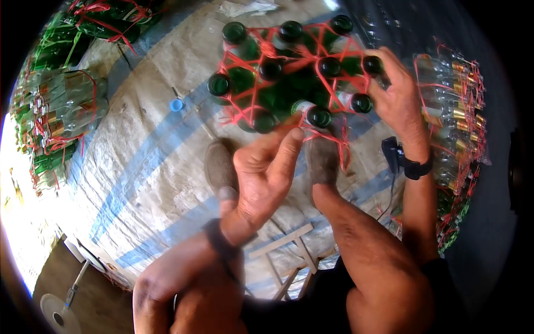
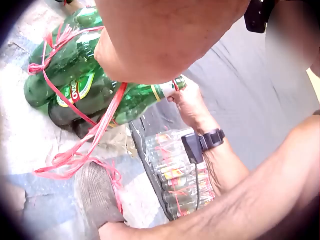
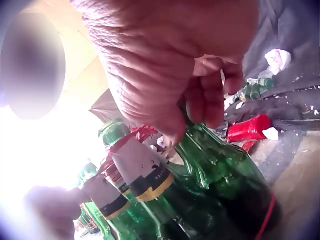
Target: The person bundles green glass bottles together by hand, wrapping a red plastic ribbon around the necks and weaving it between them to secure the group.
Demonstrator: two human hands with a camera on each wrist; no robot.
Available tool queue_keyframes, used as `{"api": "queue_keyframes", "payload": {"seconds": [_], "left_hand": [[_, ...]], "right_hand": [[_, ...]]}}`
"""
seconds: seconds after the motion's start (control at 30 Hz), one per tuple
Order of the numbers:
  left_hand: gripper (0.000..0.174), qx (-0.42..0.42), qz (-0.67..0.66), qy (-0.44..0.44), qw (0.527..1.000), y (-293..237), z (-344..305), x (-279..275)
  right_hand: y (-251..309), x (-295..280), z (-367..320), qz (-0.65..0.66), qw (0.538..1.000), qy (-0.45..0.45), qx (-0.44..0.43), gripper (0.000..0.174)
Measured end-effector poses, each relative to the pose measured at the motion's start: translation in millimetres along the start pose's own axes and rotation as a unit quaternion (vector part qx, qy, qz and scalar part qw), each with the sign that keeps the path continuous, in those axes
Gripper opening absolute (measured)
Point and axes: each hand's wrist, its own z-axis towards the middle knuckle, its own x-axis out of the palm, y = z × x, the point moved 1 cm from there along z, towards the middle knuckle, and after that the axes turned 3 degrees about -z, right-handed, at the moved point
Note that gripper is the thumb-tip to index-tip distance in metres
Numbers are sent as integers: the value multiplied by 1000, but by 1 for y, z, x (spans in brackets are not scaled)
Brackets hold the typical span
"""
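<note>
A bundle of green glass bottles (image 1: 286, 86) stands upright between the feet, necks up, laced together with pink-red plastic twine (image 1: 256, 92). My right hand (image 1: 397, 97) grips a bottle neck at the bundle's right corner; in the right wrist view its thumb and fingers close round the green glass (image 3: 220, 155). At the near side my left hand (image 1: 258, 172) pinches the twine between thumb and forefinger, beside a labelled bottle neck (image 1: 318, 117). Loose twine ends (image 2: 75, 155) trail from there toward the shoe in the left wrist view. The left fingertips are partly hidden there.
Tied bundles of clear bottles stand at the right (image 1: 450, 106) and left (image 1: 69, 103), with green ones (image 1: 108, 19) at the upper left. A blue cap (image 1: 176, 105) lies on the floor sheet (image 1: 150, 150). Shoes (image 1: 221, 164) flank the work. A red cylinder (image 3: 250, 127) lies beyond the bottles.
</note>
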Motion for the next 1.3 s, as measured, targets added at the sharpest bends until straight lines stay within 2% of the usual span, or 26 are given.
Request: {"api": "queue_keyframes", "payload": {"seconds": [0.13,0.2,0.23,0.3,0.33,0.4,0.5,0.53,0.57,0.63,0.67,0.73,0.77,0.83,0.9,0.97,1.3], "left_hand": [[29,-4,18,18,1000,4,2,-3],[30,-24,28,16,999,1,1,-4],[31,-41,39,14,998,-1,1,-4],[30,-39,30,12,999,2,3,-4],[30,-29,26,11,999,6,4,-4],[30,-21,19,8,1000,9,4,-3],[29,-27,-10,-2,1000,7,3,-2],[29,-46,-13,-2,999,4,3,-2],[28,-65,-16,-2,998,3,3,-2],[28,-52,-29,-2,998,5,3,-1],[28,-36,-42,-1,998,7,4,-1],[26,-27,-42,-11,999,11,5,1],[25,-16,-41,-20,999,12,5,1],[22,-26,-25,-19,999,10,5,-2],[20,-38,-9,-18,999,10,4,-4],[18,-89,-5,-37,995,10,3,-5],[22,-95,-26,-56,994,21,14,-8]], "right_hand": [[-2,6,-9,49,998,-3,48,37],[-3,8,-19,89,985,-11,146,38],[-5,9,-25,89,985,-8,146,38],[-10,7,-34,47,977,-31,205,37],[-7,6,-36,47,977,-29,204,37],[8,-4,-42,-45,974,-99,201,31],[46,-19,-39,-62,963,-126,228,24],[61,-27,-33,-72,984,-93,134,16],[71,-27,-28,-71,984,-92,134,16],[92,-21,-16,15,997,-69,-10,16],[97,-20,-9,16,998,-68,-10,16],[103,-13,4,21,993,-1,-117,22],[102,-9,9,21,993,1,-117,22],[102,2,17,16,985,76,-153,27],[105,6,19,12,986,109,-125,28],[105,9,23,-14,977,163,-139,28],[104,15,33,-34,953,258,-157,33]]}}
